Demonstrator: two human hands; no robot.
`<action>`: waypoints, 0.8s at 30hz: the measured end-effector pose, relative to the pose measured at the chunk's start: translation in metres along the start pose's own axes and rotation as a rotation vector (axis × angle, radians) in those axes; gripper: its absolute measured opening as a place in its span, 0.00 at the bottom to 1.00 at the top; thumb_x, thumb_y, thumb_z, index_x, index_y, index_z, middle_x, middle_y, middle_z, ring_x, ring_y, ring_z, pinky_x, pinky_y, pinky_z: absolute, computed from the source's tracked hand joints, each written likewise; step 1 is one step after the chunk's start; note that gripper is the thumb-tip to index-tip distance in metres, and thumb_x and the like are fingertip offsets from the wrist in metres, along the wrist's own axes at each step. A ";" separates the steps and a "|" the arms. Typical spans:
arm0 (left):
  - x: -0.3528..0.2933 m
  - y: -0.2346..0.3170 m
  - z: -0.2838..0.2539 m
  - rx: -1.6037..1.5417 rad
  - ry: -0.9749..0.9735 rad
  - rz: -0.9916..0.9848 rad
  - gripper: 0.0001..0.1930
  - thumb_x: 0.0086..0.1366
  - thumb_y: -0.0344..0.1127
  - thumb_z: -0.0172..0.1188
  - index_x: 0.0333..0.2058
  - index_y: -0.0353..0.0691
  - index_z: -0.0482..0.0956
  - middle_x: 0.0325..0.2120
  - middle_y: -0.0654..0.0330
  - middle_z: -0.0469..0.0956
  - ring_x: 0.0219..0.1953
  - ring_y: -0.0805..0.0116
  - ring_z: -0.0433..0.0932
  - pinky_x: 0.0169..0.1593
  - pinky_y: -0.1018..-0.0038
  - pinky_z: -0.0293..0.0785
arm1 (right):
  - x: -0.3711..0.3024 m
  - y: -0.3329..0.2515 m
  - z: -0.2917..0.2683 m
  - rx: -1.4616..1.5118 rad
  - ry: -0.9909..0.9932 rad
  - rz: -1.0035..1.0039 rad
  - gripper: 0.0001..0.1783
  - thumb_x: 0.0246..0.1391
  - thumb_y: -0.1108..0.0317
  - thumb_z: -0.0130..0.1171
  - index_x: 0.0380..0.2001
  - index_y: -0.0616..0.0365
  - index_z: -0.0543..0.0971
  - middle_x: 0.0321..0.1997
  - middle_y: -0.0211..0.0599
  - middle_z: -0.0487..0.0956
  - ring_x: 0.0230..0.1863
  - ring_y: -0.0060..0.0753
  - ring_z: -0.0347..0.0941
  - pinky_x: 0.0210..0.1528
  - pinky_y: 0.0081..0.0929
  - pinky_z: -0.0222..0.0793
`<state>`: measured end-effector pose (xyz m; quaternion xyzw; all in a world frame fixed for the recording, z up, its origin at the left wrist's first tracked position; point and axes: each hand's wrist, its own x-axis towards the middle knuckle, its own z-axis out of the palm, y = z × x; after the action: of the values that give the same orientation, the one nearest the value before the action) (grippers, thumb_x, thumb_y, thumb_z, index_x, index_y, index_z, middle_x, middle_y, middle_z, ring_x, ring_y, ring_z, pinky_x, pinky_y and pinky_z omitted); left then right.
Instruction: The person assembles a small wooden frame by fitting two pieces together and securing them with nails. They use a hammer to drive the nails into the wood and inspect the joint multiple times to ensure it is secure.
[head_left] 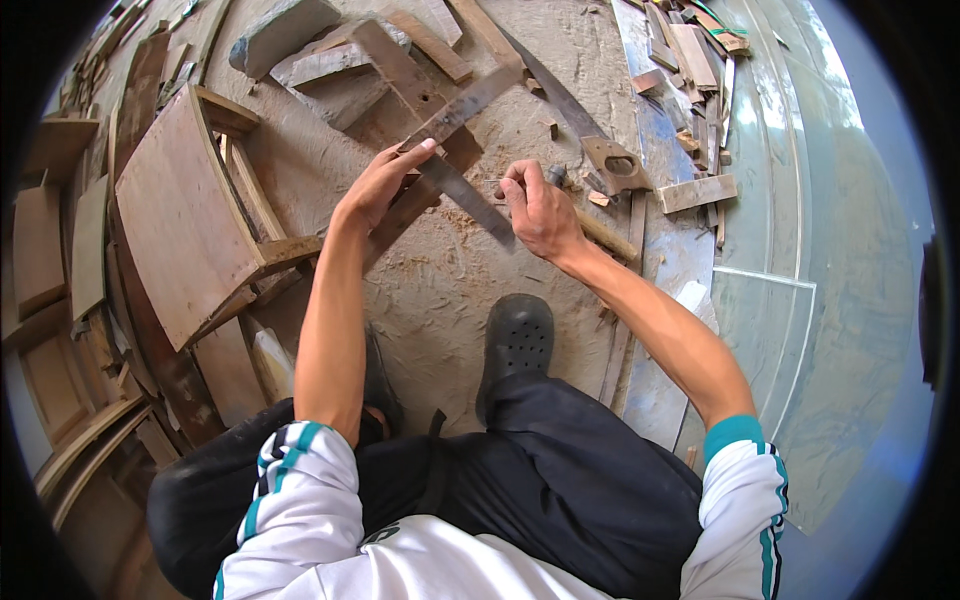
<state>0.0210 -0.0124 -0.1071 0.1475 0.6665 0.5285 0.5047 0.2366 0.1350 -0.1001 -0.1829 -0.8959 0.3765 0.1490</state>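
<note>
A flat metal L-shaped square (466, 203) lies across a brown wooden board (392, 66). My left hand (375, 187) is closed on the square near its corner, thumb on top, the other fingers mostly hidden. More brown wood (402, 218) shows under the square beside that hand. My right hand (541, 212) is closed in a pinch just right of the square's lower arm. A thin tip pokes out left of its fingers; what it belongs to I cannot make out. A dark rounded end (557, 175) shows behind the knuckles.
A handsaw (617, 166) with a wooden handle lies beyond my right hand. A wooden box-like frame (185, 215) stands at the left. Stone blocks (288, 38) lie at the far side. Wood offcuts (697, 62) and a pale glassy sheet (850, 250) are on the right.
</note>
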 end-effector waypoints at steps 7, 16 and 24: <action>0.020 -0.006 -0.025 0.498 -0.283 0.006 0.29 0.62 0.62 0.67 0.41 0.36 0.84 0.31 0.64 0.79 0.34 0.74 0.75 0.42 0.77 0.70 | -0.009 0.030 -0.013 0.051 0.152 0.092 0.13 0.71 0.60 0.47 0.43 0.60 0.70 0.35 0.46 0.79 0.38 0.46 0.77 0.41 0.42 0.72; 0.041 -0.009 -0.008 0.743 -0.520 -0.172 0.31 0.60 0.63 0.68 0.46 0.38 0.84 0.36 0.58 0.84 0.41 0.67 0.79 0.48 0.70 0.73 | -0.015 0.055 -0.011 0.222 -0.025 0.419 0.15 0.70 0.57 0.48 0.46 0.58 0.69 0.35 0.49 0.82 0.40 0.54 0.80 0.47 0.43 0.72; 0.053 -0.006 -0.001 0.921 -0.436 0.097 0.29 0.64 0.56 0.66 0.51 0.36 0.81 0.42 0.50 0.85 0.46 0.59 0.82 0.52 0.64 0.76 | -0.034 0.049 0.012 0.267 -0.176 0.636 0.18 0.69 0.53 0.47 0.47 0.58 0.69 0.44 0.57 0.79 0.49 0.61 0.76 0.51 0.47 0.69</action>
<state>-0.0015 0.0238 -0.1394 0.4922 0.7017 0.1597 0.4897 0.2726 0.1446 -0.1479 -0.3984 -0.7465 0.5320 -0.0310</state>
